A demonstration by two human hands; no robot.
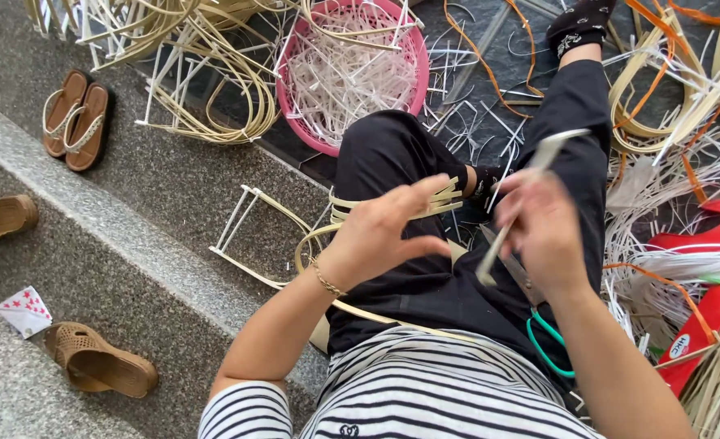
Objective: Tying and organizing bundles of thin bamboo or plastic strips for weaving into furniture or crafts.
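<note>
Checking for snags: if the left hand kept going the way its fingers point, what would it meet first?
Probably the pale strip held in the right hand; the left hand points right, towards it. Depth is unclear.

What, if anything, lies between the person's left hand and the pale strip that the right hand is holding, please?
Nothing visible does. The left hand hangs open above the lap, apart from the pale strip pinched in the right hand. Between the two shows only the black trouser leg below, with cream strips lying across it.
</note>
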